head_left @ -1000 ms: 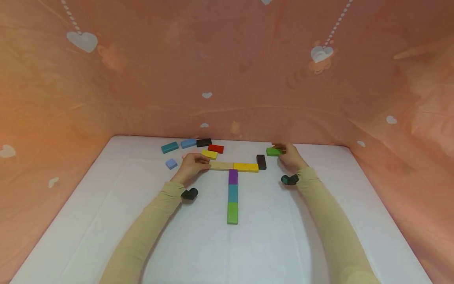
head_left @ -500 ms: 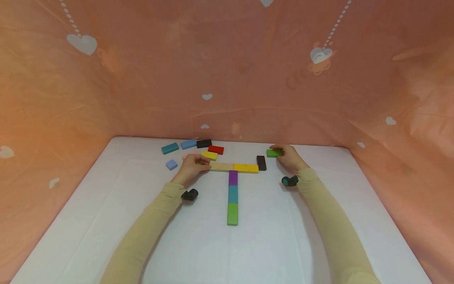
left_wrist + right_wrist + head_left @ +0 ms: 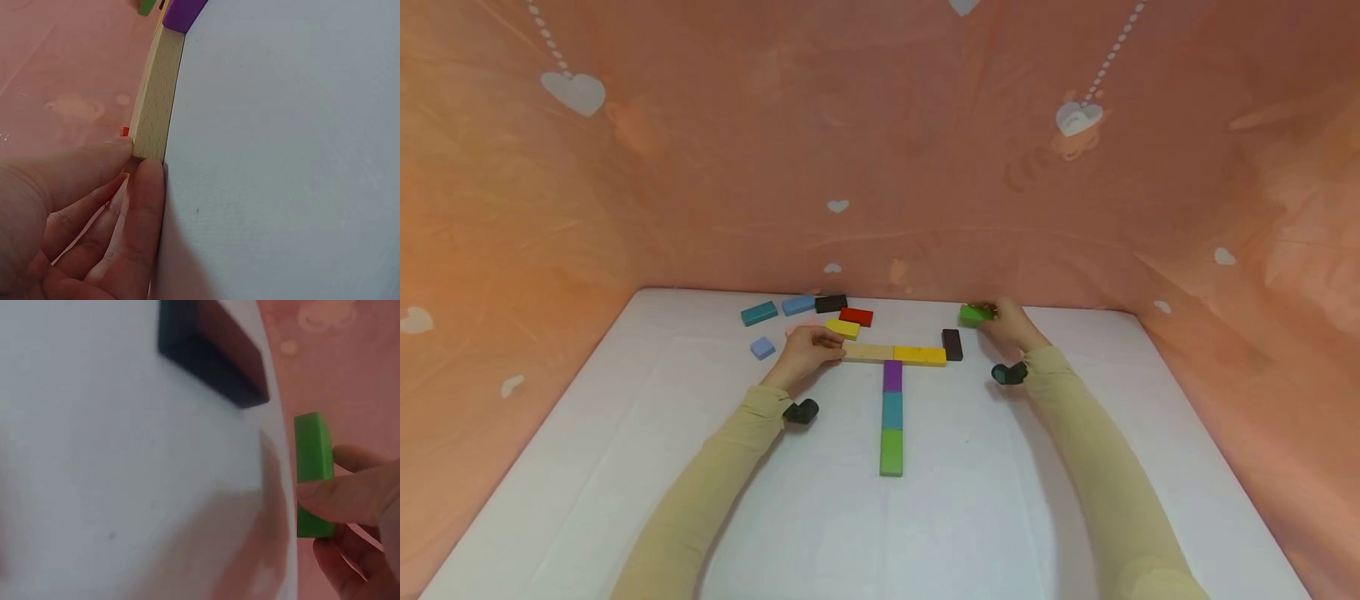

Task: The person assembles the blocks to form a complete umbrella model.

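In the head view, several flat coloured blocks form a T on the white table. My left hand (image 3: 808, 354) holds the free end of a plain wooden block (image 3: 159, 94), with thumb and finger at its corner. That block meets a yellow block (image 3: 920, 357) end to end. A purple block (image 3: 892, 376), a blue block (image 3: 892, 411) and a light green block (image 3: 891, 452) make the stem. My right hand (image 3: 1011, 323) pinches a green block (image 3: 314, 469) between thumb and fingers near the far edge. A dark brown block (image 3: 952, 344) stands at the yellow block's right end.
Behind my left hand lie a small yellow block (image 3: 843, 329), a red block (image 3: 856, 317), a black block (image 3: 831, 303), a light blue block (image 3: 798, 304) and a teal block (image 3: 759, 313). A lilac block (image 3: 762, 347) is left of the hand. A pink cloth (image 3: 895, 233) hangs behind the table.
My right hand has lifted slightly and shifted a little left with the green block, which now tilts in the fingers. My left hand stays at the wooden block's end.
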A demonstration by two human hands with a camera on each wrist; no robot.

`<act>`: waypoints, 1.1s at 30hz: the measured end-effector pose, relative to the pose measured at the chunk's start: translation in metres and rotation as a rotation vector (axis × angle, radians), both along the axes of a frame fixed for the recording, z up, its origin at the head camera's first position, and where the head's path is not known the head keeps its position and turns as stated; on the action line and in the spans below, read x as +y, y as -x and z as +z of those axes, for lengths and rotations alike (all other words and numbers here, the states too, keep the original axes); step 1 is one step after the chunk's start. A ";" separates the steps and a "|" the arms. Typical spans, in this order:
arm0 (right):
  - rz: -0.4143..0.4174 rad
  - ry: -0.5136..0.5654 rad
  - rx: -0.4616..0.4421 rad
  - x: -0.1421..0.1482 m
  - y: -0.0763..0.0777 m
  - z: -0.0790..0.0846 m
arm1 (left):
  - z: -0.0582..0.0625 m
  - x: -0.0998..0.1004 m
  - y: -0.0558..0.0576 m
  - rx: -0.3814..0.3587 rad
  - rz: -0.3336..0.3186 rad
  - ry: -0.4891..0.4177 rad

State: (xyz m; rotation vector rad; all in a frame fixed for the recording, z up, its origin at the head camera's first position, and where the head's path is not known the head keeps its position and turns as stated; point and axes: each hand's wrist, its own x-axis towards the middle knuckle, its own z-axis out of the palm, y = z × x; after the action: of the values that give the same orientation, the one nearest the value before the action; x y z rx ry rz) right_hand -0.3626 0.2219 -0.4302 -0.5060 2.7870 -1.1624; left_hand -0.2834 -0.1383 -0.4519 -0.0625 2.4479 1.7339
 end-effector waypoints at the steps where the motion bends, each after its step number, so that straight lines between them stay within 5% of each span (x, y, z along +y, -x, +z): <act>1: -0.003 0.010 0.008 -0.002 0.001 0.001 | 0.000 0.000 0.000 0.000 0.000 0.001; 16: -0.001 0.195 -0.045 -0.032 0.005 0.005 | -0.002 -0.001 0.000 0.000 -0.003 -0.007; 33: -0.043 0.158 -0.144 -0.055 0.010 -0.009 | -0.005 -0.004 0.005 0.004 -0.011 0.005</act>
State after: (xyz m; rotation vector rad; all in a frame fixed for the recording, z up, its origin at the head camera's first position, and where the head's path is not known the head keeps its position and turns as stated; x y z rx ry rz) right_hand -0.3730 0.1671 -0.4395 -0.3591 2.6110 -1.3775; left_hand -0.2884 -0.1420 -0.4567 -0.0459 2.4505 1.7258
